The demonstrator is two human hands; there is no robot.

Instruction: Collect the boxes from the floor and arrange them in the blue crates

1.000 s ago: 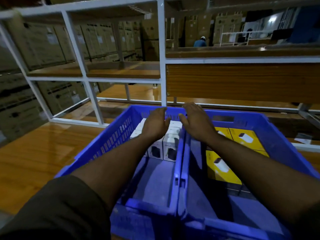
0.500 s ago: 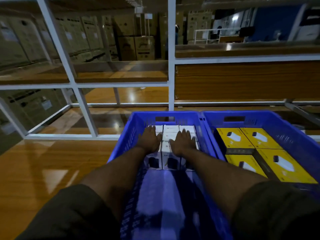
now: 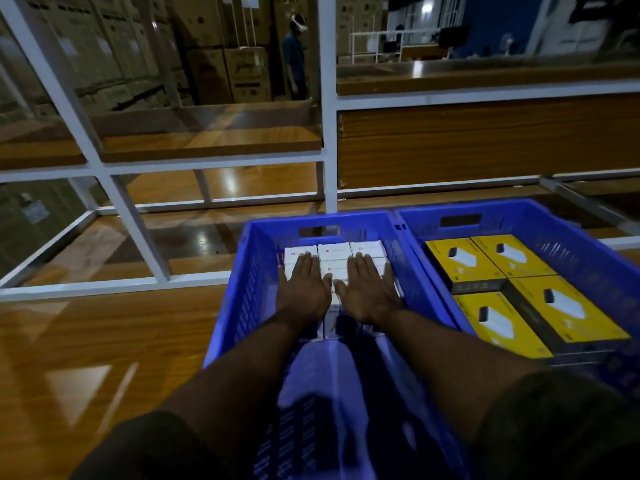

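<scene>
Step in hand looks like the arranging: left hand (image 3: 304,289) & right hand (image 3: 369,294) lie flat, fingers spread, gripping nothing, on the white boxes (image 3: 334,252) at far end of the left crate (image 3: 249,292); next, I think, fetch more boxes w/ both hands.

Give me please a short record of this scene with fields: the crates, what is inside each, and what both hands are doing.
left crate: blue crate, white boxes packed at its far end, near part bare
right crate: blue crate, touching the first, holds four yellow boxes
left hand: left hand flat, palm down on the white boxes
right hand: right hand flat, palm down on the white boxes
grip: none, fingers are spread open
floor: wooden floor; no boxes visible on it
</scene>
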